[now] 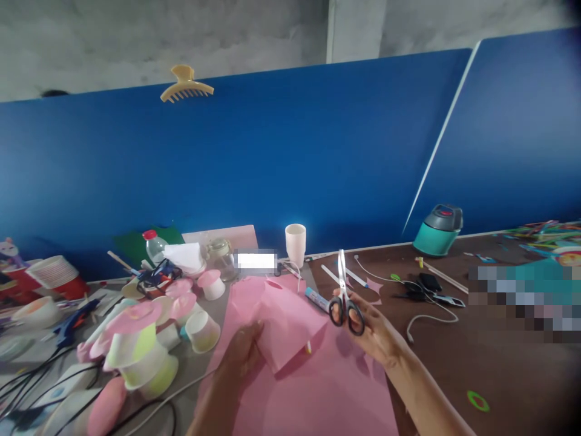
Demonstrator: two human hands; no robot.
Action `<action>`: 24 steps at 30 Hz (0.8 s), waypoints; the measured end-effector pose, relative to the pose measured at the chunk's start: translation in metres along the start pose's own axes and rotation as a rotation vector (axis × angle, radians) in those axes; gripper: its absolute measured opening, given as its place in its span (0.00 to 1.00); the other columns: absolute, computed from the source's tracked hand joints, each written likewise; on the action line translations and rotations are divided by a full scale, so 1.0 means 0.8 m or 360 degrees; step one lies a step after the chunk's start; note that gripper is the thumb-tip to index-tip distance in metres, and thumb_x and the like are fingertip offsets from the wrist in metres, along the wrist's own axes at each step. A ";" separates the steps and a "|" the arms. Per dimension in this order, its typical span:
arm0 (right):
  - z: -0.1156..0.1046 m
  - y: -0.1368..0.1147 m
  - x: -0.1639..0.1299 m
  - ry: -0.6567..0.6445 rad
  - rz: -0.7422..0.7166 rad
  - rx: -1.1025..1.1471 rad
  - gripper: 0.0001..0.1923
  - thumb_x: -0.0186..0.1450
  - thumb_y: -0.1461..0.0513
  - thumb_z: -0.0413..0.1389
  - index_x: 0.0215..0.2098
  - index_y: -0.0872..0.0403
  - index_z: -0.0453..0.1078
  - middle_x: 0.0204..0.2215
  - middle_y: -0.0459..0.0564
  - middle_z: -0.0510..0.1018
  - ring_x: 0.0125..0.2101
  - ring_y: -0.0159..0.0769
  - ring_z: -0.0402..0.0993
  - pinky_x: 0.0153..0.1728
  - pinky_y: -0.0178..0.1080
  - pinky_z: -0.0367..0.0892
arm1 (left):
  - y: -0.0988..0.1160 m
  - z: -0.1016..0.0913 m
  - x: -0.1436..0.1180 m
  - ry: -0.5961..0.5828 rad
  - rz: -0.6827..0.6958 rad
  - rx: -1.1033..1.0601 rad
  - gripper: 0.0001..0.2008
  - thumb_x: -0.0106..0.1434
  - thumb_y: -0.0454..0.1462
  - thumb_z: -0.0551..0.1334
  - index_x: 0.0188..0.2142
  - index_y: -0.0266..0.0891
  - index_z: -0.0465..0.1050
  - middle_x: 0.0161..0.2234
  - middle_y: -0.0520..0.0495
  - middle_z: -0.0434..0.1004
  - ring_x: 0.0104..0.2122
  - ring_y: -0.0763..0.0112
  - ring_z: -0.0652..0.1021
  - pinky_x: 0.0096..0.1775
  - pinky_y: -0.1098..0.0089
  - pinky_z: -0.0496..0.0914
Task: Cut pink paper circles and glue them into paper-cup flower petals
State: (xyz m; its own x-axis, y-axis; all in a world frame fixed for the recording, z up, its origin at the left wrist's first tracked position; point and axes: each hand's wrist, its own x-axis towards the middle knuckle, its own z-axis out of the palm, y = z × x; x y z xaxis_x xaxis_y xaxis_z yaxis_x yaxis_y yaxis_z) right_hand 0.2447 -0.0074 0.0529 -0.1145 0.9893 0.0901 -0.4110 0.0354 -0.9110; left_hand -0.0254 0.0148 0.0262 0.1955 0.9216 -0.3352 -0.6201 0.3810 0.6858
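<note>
Two bare forearms come up from the bottom edge, one on each side of the pink paper (290, 363) — no sleeves, no cuffs, nothing worn on either arm as far as the frame shows. The left hand (242, 351) at the paper's left edge is bare: no glove, no ring to be seen, no watch or band at the wrist. The right hand (374, 336), at the paper's right edge, is bare too — wrist uncovered, forearm uncovered down to the frame's bottom. Fingernails are too blurred to tell anything about them.
</note>
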 end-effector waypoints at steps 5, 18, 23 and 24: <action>0.018 0.020 -0.012 -0.0234 0.0213 0.0152 0.29 0.50 0.45 0.70 0.44 0.51 0.75 0.28 0.47 0.75 0.29 0.36 0.70 0.35 0.40 0.64 | 0.006 -0.002 0.004 0.0103 0.0098 -0.0008 0.07 0.63 0.24 0.59 0.35 0.28 0.76 0.30 0.40 0.83 0.32 0.63 0.85 0.39 0.68 0.80; 0.048 0.019 -0.022 -0.0786 0.0527 -0.0287 0.23 0.57 0.49 0.63 0.42 0.55 0.74 0.24 0.44 0.73 0.24 0.29 0.63 0.24 0.33 0.54 | 0.009 -0.010 0.016 0.0287 0.0226 -0.0194 0.10 0.63 0.24 0.57 0.41 0.30 0.75 0.30 0.43 0.84 0.27 0.67 0.84 0.35 0.70 0.80; 0.053 0.028 -0.022 -0.0856 0.0762 -0.0564 0.17 0.58 0.53 0.61 0.41 0.55 0.72 0.22 0.41 0.69 0.22 0.27 0.61 0.24 0.31 0.54 | 0.014 -0.016 0.025 0.0421 0.0346 -0.0435 0.11 0.66 0.23 0.55 0.42 0.31 0.73 0.27 0.48 0.81 0.27 0.72 0.83 0.33 0.76 0.78; 0.054 0.027 -0.022 -0.0851 0.0746 -0.0619 0.17 0.59 0.52 0.60 0.41 0.55 0.71 0.23 0.41 0.69 0.23 0.27 0.62 0.25 0.31 0.54 | 0.015 -0.019 0.027 0.0440 0.0342 -0.0471 0.11 0.66 0.23 0.54 0.42 0.31 0.73 0.26 0.49 0.80 0.26 0.73 0.82 0.32 0.77 0.78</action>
State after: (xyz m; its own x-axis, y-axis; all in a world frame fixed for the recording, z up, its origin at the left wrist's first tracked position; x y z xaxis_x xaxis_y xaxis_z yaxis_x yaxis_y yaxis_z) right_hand 0.1987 -0.0302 0.0487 -0.6539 0.7158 -0.2450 0.1197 -0.2219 -0.9677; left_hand -0.0399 0.0381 0.0173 -0.1462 0.9079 -0.3928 -0.8229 0.1088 0.5577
